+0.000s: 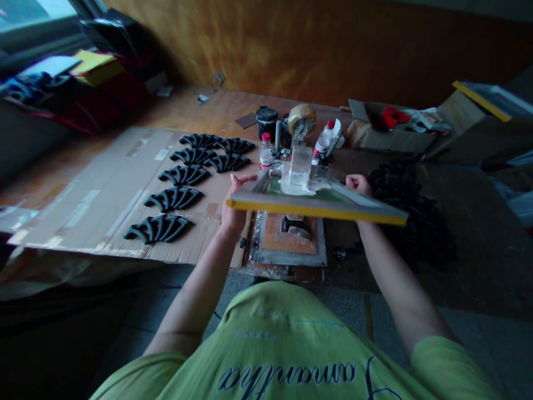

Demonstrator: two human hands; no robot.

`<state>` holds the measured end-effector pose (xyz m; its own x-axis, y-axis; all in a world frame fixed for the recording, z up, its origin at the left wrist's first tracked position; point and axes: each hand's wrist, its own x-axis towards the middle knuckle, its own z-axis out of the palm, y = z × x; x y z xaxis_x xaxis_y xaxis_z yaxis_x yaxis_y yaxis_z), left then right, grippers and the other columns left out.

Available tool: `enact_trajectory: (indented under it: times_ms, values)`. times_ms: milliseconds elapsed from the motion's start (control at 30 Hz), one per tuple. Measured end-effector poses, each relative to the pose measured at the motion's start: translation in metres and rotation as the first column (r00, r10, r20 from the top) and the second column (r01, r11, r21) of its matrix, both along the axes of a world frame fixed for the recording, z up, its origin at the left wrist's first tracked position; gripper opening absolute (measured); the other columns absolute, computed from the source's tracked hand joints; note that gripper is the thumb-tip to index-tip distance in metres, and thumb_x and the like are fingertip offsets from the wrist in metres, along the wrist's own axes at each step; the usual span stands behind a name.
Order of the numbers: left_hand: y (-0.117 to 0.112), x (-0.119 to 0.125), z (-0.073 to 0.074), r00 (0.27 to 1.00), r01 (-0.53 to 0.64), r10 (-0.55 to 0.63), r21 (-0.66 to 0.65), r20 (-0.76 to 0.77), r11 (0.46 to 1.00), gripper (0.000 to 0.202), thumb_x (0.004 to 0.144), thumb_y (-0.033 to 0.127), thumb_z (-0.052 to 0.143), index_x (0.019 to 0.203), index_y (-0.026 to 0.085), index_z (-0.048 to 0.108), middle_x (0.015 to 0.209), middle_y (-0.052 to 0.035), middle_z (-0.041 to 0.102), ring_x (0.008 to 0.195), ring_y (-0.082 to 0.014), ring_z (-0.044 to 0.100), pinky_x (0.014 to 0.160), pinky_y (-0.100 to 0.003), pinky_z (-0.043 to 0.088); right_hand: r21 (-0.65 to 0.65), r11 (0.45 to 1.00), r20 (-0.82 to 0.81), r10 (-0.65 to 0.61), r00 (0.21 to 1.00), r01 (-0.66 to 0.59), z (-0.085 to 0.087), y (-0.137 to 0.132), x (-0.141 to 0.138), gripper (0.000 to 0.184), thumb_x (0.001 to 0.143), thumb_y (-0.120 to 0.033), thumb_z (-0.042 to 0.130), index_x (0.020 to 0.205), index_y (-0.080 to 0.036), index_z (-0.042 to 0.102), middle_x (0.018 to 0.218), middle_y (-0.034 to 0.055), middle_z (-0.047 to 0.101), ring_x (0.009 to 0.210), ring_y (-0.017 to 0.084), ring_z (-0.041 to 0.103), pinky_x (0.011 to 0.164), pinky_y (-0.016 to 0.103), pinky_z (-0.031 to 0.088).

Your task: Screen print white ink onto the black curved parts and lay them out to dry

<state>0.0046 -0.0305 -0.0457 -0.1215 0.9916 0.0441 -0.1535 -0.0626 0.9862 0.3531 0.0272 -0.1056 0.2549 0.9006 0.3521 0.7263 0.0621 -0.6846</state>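
Note:
A screen printing frame [316, 210] with a yellow front edge is tilted up above a wooden printing base. My left hand [235, 208] grips its left side, with the thumb lying along the top. At the right side, my right hand [358, 185] is closed on the frame, its fingers partly hidden. On the green mesh, a pale block [300, 164] stands in a spread of white ink [306, 188]. Beneath the frame, a black curved piece [296, 226] lies on the base [270, 241]. Metal clamps [283, 154] are at the frame's far side.
Several black fan-shaped pieces [160, 229] lie in rows on cardboard [95, 194] at left. A dark heap of similar pieces [410, 216] is at right. Behind stand red-capped bottles [265, 153], a black tub [266, 119], a tape roll [302, 119] and an open carton [400, 141].

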Motion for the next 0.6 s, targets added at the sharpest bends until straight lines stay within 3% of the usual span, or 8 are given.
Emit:
enact_trajectory:
  times_ms: [100,200,267,333,400,467,533,600]
  values:
    - [0.028,0.012,0.026,0.996,0.026,-0.031,0.054,0.089,0.998,0.060,0.091,0.069,0.037,0.113,0.019,0.061,0.096,-0.0092,0.069,0.084,-0.0175,0.068,0.063,-0.025,0.054,-0.208,0.963,0.077,0.193,0.978,-0.174,-0.038,-0.034,-0.020,0.036,0.090,-0.051,0.057,0.090,-0.017,0.065,0.085,0.0073,0.065,0.077,0.019,0.058,0.075,0.033,0.047]
    - [0.033,0.022,0.024,0.991,-0.038,0.033,0.033,0.127,0.999,0.058,0.092,0.068,0.035,0.116,0.021,0.058,0.095,-0.0089,0.070,0.085,-0.0173,0.069,0.062,-0.024,0.054,-0.345,0.888,0.284,0.407,0.868,-0.303,-0.065,-0.068,-0.063,0.026,0.085,-0.044,0.067,0.085,-0.018,0.064,0.097,0.0108,0.065,0.095,0.024,0.057,0.085,0.036,0.045]
    - [0.015,0.032,0.001,0.990,-0.045,0.052,-0.055,0.131,0.997,0.057,0.090,0.069,0.041,0.118,0.022,0.055,0.098,-0.0085,0.071,0.082,-0.0169,0.069,0.060,-0.024,0.054,-0.404,0.878,0.372,0.414,0.831,-0.256,-0.069,-0.082,-0.087,0.019,0.088,-0.035,0.064,0.084,-0.017,0.063,0.098,0.0132,0.065,0.100,0.026,0.056,0.088,0.037,0.044]
    - [-0.017,0.044,-0.031,0.989,0.114,-0.084,-0.269,0.123,0.956,0.060,0.084,0.072,0.050,0.115,0.020,0.057,0.098,-0.0106,0.072,0.079,-0.0187,0.070,0.056,-0.024,0.053,-0.450,0.876,0.366,0.356,0.860,-0.171,-0.066,-0.093,-0.107,0.015,0.094,-0.030,0.057,0.089,-0.017,0.062,0.093,0.0135,0.066,0.095,0.025,0.058,0.083,0.035,0.045]
    - [-0.052,0.058,-0.061,0.929,0.370,-0.320,-0.539,0.188,0.757,0.065,0.078,0.075,0.055,0.109,0.018,0.061,0.099,-0.0149,0.073,0.082,-0.0237,0.071,0.057,-0.028,0.055,-0.432,0.891,0.303,0.291,0.908,-0.142,-0.058,-0.103,-0.124,0.016,0.096,-0.030,0.051,0.093,-0.017,0.061,0.090,0.0124,0.067,0.090,0.024,0.059,0.079,0.034,0.046]
    - [-0.076,0.069,-0.080,0.902,0.432,-0.334,-0.597,0.275,0.676,0.063,0.080,0.075,0.053,0.103,0.017,0.062,0.100,-0.0154,0.073,0.088,-0.0256,0.071,0.063,-0.031,0.057,-0.343,0.904,0.209,0.339,0.917,-0.256,-0.050,-0.112,-0.138,0.014,0.096,-0.029,0.051,0.094,-0.019,0.061,0.091,0.0105,0.067,0.092,0.023,0.060,0.080,0.033,0.047]
    - [-0.081,0.067,-0.090,0.920,0.386,-0.255,-0.592,0.296,0.707,0.057,0.082,0.071,0.054,0.098,0.016,0.061,0.096,-0.0134,0.073,0.087,-0.0245,0.072,0.067,-0.032,0.057,-0.234,0.854,0.101,0.496,0.862,-0.464,-0.043,-0.118,-0.137,0.010,0.094,-0.024,0.053,0.094,-0.021,0.063,0.096,0.0082,0.067,0.097,0.022,0.060,0.087,0.034,0.047]
    - [-0.070,0.048,-0.098,0.959,0.281,-0.191,-0.594,0.211,0.754,0.052,0.081,0.067,0.057,0.095,0.016,0.059,0.089,-0.0111,0.073,0.078,-0.0219,0.072,0.063,-0.030,0.056,-0.165,0.809,0.023,0.575,0.818,-0.564,-0.039,-0.119,-0.111,0.019,0.092,-0.014,0.050,0.100,-0.022,0.065,0.105,0.0066,0.068,0.104,0.020,0.061,0.094,0.035,0.047]
